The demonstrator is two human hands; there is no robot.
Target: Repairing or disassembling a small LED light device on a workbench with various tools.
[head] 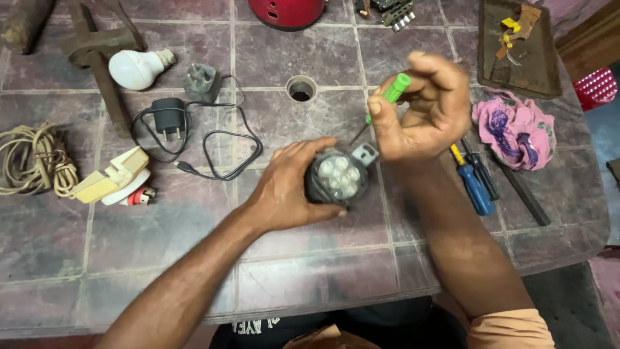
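We hold a small round lamp (337,176) in our left hand (284,190). Our fingers wrap around its dark side and squeeze it tight. Its face, with many little round lights, points up at us. The lamp sits just above the stone table (194,245), near the middle, a bit below the round hole (301,88) in the table.

Our right hand (423,110) is just to the right of the lamp and a little higher up. Its fingers are closed around a screwdriver with a green handle (392,90). The green end points up and away from the lamp. The thin metal end slants down and to the left, toward the lamp's top edge, beside a little grey tab (365,154). We cannot tell if the tip touches it.

The right hand is the one nearer that tab. A blue screwdriver (473,184) lies to the right of the lamp.
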